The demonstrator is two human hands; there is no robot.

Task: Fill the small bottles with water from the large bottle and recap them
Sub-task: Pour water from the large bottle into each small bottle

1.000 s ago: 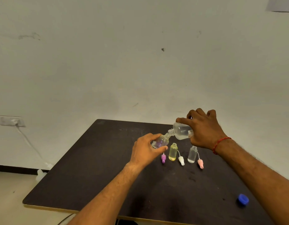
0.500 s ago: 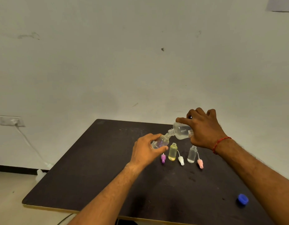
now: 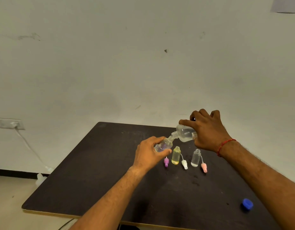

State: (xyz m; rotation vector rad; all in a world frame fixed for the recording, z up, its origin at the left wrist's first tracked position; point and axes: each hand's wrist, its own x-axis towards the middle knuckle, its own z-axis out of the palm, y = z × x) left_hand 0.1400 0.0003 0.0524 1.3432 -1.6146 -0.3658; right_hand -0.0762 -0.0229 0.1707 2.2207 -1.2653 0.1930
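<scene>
My right hand (image 3: 208, 131) grips the large clear bottle (image 3: 185, 134), tipped so its open neck points down-left. My left hand (image 3: 148, 153) holds a small clear bottle (image 3: 163, 145) tilted, its mouth touching the large bottle's neck. Two more small bottles stand open on the dark table (image 3: 93, 171): a yellow one (image 3: 176, 155) and a clear one (image 3: 195, 158). Three nozzle caps lie by them: purple (image 3: 166, 162), white (image 3: 184, 164), pink (image 3: 204, 167). The large bottle's blue cap (image 3: 247, 203) lies at the near right.
The table stands against a pale wall. A wall socket (image 3: 10, 124) with a white cable is at the left, above a light floor. The table's front edge (image 3: 52, 213) runs below my forearms.
Both hands and the two joined bottles have hardly moved; the large bottle stays tipped into the small one.
</scene>
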